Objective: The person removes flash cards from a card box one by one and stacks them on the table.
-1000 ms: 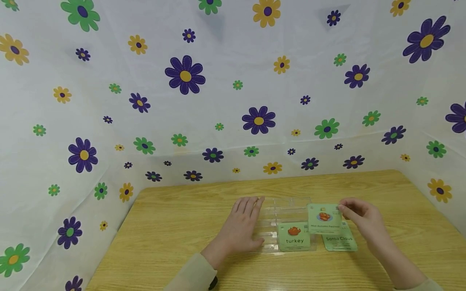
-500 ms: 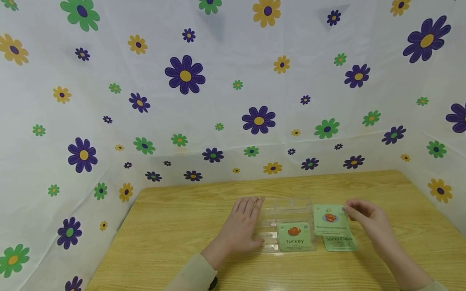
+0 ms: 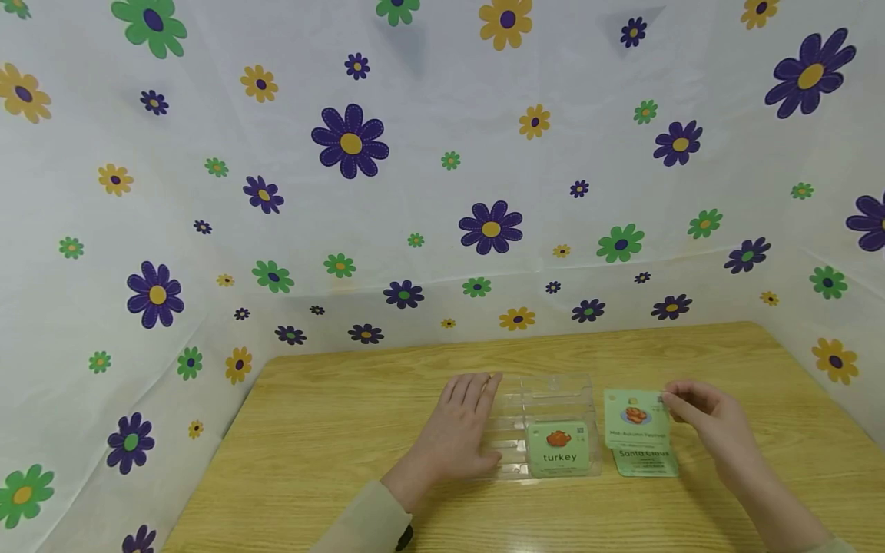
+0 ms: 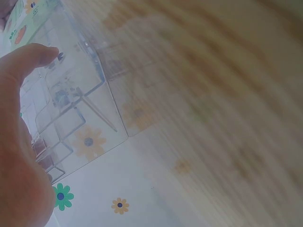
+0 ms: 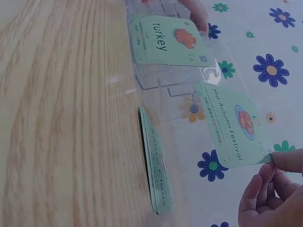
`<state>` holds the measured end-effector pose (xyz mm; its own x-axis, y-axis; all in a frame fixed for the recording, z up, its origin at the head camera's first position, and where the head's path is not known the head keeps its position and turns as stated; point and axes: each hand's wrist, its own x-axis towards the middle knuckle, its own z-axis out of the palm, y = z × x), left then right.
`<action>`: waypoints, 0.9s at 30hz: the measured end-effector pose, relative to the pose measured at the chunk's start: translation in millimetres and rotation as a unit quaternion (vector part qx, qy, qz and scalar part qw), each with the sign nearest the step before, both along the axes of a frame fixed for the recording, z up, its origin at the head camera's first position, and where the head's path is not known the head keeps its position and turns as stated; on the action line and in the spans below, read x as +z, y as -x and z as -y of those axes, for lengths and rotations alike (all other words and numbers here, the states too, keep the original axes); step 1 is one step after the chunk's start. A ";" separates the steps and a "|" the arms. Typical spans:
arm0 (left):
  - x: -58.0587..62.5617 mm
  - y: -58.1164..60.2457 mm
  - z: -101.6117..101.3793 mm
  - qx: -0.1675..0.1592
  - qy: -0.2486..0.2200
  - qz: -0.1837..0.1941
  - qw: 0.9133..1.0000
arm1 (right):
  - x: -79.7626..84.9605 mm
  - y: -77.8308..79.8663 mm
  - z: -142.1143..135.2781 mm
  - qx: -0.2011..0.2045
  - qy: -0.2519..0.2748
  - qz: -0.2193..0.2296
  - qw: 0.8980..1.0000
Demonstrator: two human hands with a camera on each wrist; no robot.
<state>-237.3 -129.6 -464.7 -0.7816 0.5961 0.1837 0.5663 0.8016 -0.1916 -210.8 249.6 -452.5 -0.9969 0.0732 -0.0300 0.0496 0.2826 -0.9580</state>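
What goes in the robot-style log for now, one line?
left hand: at clear rack | right hand: pinches Mid-Autumn Festival card | turkey card: on rack | Santa Claus card: on table

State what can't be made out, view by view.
Head view: upper part of the Santa Claus card, hidden behind the Mid-Autumn card; bottom print on the turkey card, too small; left side of the holder, partly behind the left hand.
Left wrist view: table, blurred.
Right wrist view: right hand, cut off by the right edge.
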 end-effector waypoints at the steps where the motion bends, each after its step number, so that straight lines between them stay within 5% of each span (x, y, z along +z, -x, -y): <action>1: -0.1 0.2 0.1 0.000 0.001 0.000 1.000 | -0.5 0.0 -0.5 0.000 -0.001 -0.001 1.000; 27: -2.8 1.4 0.5 0.003 0.000 0.006 1.000 | -9.1 4.2 -5.2 0.010 -0.047 0.027 0.998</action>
<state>-238.8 -130.0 -467.5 -0.7875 0.5911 0.1742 0.5635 0.8052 -0.1848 -215.0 254.7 -461.6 -0.9952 0.0590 -0.0782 0.0946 0.3725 -0.9232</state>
